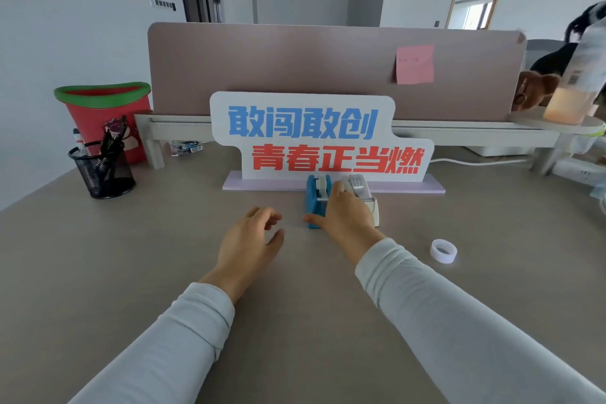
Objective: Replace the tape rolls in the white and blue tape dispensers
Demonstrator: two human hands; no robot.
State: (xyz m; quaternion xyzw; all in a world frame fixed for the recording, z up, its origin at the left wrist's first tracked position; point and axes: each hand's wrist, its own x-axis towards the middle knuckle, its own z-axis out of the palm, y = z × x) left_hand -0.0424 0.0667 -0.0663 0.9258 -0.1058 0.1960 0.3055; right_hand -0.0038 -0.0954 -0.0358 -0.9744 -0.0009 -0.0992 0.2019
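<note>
Blue tape dispenser (314,203) and white tape dispenser (369,198) under right hand (344,216).

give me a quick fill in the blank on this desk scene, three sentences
1. The right hand rests on the two tape ____ in front of the sign.
2. The loose white tape roll lies to the ____ of the right hand.
3. The black mesh pen cup stands in front of a ____ bin.

Missing words: dispensers; right; red

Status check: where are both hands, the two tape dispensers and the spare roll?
Left hand open, empty, above desk. Right hand reaching over blue dispenser and white dispenser; grip unclear. Both hold rolls. Spare roll loose at right. Nothing in the way.
</note>
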